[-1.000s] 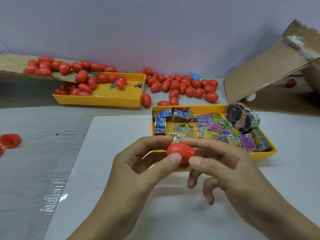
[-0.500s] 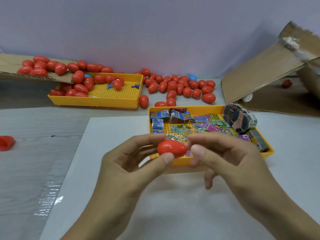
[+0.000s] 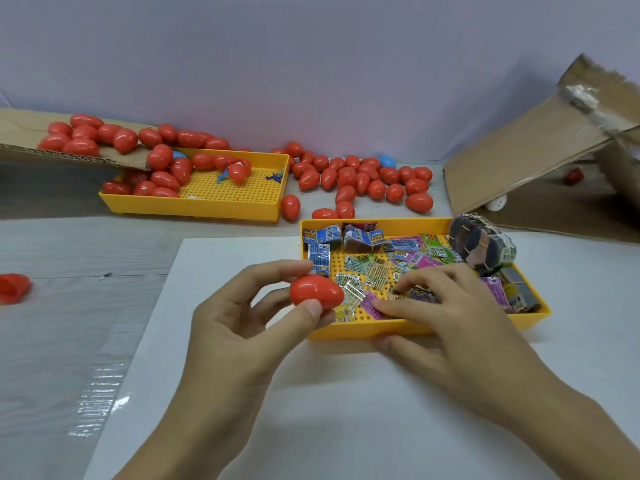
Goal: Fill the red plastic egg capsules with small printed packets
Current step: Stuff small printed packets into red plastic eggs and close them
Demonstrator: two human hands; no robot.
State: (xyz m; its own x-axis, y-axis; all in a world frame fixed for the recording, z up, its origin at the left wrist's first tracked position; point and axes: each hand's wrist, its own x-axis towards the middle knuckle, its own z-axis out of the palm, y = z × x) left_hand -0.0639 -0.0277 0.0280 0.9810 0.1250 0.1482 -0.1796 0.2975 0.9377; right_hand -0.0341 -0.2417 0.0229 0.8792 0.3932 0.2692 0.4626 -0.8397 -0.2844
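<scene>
My left hand pinches a closed red egg capsule between thumb and fingers, just over the left front corner of the near yellow tray. Inside that tray lie several small printed packets. My right hand reaches into the tray from the front. Its fingertips touch the loose packets near the middle, and the thumb lies along the front rim. No packet is plainly lifted.
A banded bundle of packets sits at the tray's back right. Farther back are a second yellow tray with eggs, loose red eggs, a cardboard flap, a cardboard box and an open egg half.
My right hand has let go of the egg and moved right into the tray onto the packets. My left hand now holds the egg alone.
</scene>
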